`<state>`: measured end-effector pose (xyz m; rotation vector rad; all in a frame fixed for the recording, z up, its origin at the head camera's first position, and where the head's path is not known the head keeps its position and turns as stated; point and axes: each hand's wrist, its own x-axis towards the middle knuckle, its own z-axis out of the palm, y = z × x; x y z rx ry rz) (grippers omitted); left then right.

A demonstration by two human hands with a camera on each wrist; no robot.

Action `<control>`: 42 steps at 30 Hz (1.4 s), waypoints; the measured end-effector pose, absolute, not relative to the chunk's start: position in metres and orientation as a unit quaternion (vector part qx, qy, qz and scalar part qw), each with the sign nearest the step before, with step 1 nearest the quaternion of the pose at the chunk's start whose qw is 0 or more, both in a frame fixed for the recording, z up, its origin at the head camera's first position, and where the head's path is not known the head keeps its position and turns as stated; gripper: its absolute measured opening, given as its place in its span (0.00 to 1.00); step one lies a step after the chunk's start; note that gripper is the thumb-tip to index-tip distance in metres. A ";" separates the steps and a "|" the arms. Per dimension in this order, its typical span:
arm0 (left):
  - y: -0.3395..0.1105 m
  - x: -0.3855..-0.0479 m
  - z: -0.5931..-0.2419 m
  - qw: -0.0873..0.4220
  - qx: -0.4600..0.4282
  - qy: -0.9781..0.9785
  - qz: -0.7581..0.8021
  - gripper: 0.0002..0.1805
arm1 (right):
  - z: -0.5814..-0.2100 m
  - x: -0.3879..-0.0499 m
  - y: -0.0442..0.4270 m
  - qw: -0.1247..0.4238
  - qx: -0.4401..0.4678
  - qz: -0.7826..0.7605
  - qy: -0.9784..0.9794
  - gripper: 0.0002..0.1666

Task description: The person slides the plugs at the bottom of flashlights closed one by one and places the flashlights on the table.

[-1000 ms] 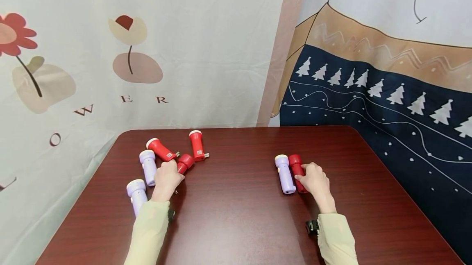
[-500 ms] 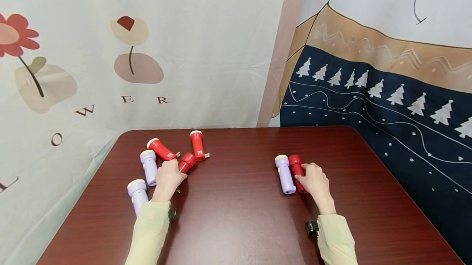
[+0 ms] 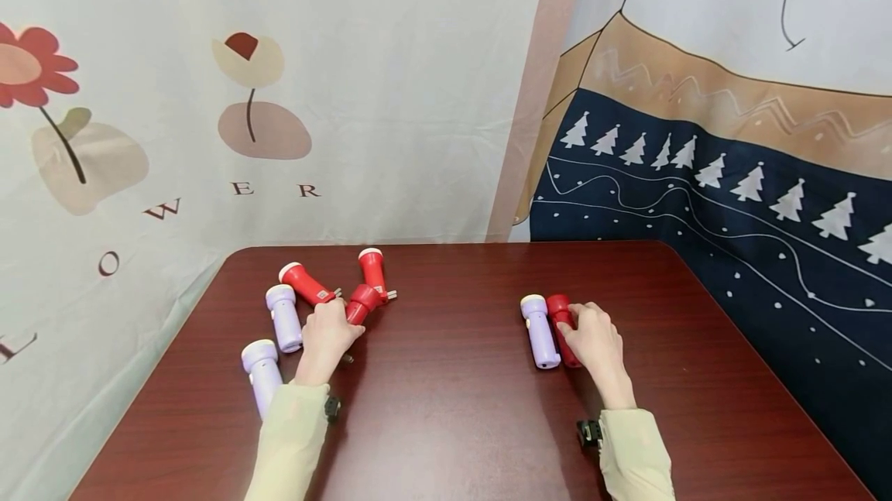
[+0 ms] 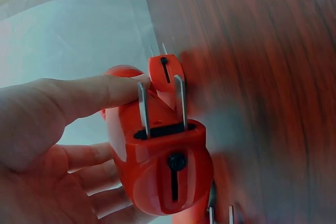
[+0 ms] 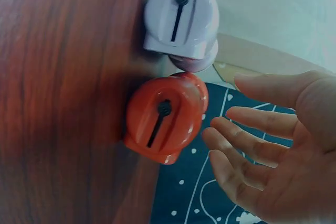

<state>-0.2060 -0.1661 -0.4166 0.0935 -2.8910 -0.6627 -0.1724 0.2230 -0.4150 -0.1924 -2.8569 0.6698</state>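
My left hand (image 3: 326, 334) grips a red flashlight (image 3: 363, 303) with thumb and fingers around its body. In the left wrist view, two metal plug prongs stand out from the tail of this red flashlight (image 4: 144, 174). My right hand (image 3: 597, 340) is beside another red flashlight (image 3: 560, 313) lying on the table. In the right wrist view its fingers (image 5: 252, 135) are loosely bent and apart from that red flashlight (image 5: 163, 119), whose tail shows no prongs. A lavender flashlight (image 3: 540, 334) lies alongside on its left.
Two more red flashlights (image 3: 305, 283) (image 3: 372, 267) with prongs out lie beyond the left hand. Two lavender flashlights (image 3: 285, 321) (image 3: 262, 375) lie to its left. All are on the dark red-brown table (image 3: 460, 408), with printed curtains (image 3: 418, 98) behind it.
My left hand has moved a little right and away from me with the red flashlight. My right hand has shifted slightly, while the flashlights near it look unmoved.
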 end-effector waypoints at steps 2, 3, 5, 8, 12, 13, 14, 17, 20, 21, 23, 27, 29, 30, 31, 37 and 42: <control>-0.164 -0.205 -0.416 0.090 0.031 -0.971 -0.221 0.16 | -0.413 -0.172 0.221 0.107 -0.061 0.228 -0.966 0.22; -0.163 -0.205 -0.416 0.090 0.031 -0.971 -0.221 0.16 | -0.412 -0.171 0.220 0.111 -0.058 0.228 -0.966 0.22; -0.160 -0.205 -0.416 0.089 0.034 -0.970 -0.226 0.16 | -0.411 -0.171 0.218 0.119 -0.053 0.228 -0.965 0.22; -0.156 -0.205 -0.417 0.090 0.032 -0.968 -0.233 0.17 | -0.410 -0.171 0.215 0.132 -0.045 0.229 -0.963 0.21; -0.150 -0.205 -0.417 0.097 0.027 -0.965 -0.244 0.17 | -0.408 -0.170 0.209 0.145 -0.038 0.230 -0.962 0.20; -0.149 -0.206 -0.418 0.099 0.027 -0.964 -0.246 0.17 | -0.408 -0.170 0.208 0.147 -0.036 0.231 -0.961 0.20; -0.147 -0.206 -0.418 0.100 0.028 -0.963 -0.250 0.17 | -0.408 -0.170 0.206 0.148 -0.036 0.232 -0.961 0.20; -0.141 -0.206 -0.418 0.100 0.033 -0.960 -0.260 0.18 | -0.407 -0.170 0.202 0.150 -0.035 0.234 -0.960 0.20; -0.136 -0.207 -0.419 0.103 0.037 -0.956 -0.272 0.21 | -0.406 -0.171 0.198 0.155 -0.031 0.236 -0.959 0.19; -0.134 -0.207 -0.419 0.106 0.036 -0.955 -0.276 0.22 | -0.406 -0.171 0.197 0.157 -0.029 0.236 -0.959 0.19; -0.130 -0.207 -0.420 0.113 0.034 -0.952 -0.284 0.22 | -0.406 -0.171 0.194 0.162 -0.024 0.236 -0.958 0.18; -0.123 -0.207 -0.422 0.126 0.029 -0.946 -0.296 0.21 | -0.406 -0.170 0.189 0.169 -0.015 0.236 -0.957 0.18; -0.121 -0.208 -0.424 0.127 0.028 -0.944 -0.303 0.22 | -0.406 -0.170 0.187 0.172 -0.010 0.236 -0.956 0.18; -0.119 -0.208 -0.424 0.127 0.029 -0.943 -0.306 0.22 | -0.406 -0.170 0.185 0.172 -0.008 0.236 -0.956 0.18; -0.118 -0.208 -0.425 0.125 0.030 -0.942 -0.311 0.23 | -0.406 -0.170 0.184 0.174 -0.006 0.237 -0.956 0.18; -0.107 -0.208 -0.425 0.131 0.024 -0.932 -0.338 0.25 | -0.405 -0.170 0.176 0.178 0.008 0.240 -0.954 0.18; -0.097 -0.206 -0.425 0.128 0.031 -0.916 -0.378 0.27 | -0.405 -0.169 0.168 0.184 0.025 0.242 -0.952 0.19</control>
